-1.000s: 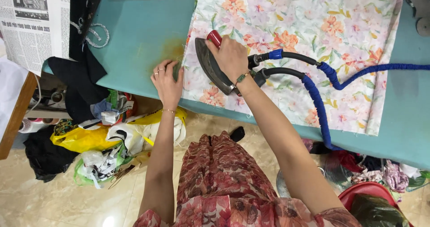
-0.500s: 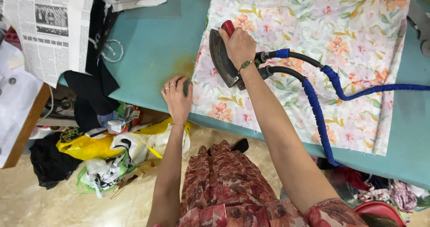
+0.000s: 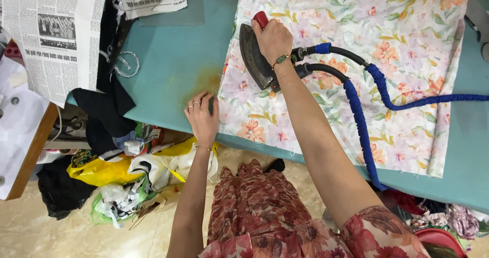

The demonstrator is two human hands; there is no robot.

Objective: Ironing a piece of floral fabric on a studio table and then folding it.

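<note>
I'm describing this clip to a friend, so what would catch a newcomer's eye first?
The floral fabric spread across the teal table, with the right hand gripping a dark iron on it. The left hand rests at the fabric's left edge. A blue hose trails right from the iron.

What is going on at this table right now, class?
A person is ironing. The right hand grips the handle of a dark iron resting on floral fabric spread over a teal table. The left hand presses flat at the fabric's near left edge. Blue hoses trail from the iron across the cloth.
</note>
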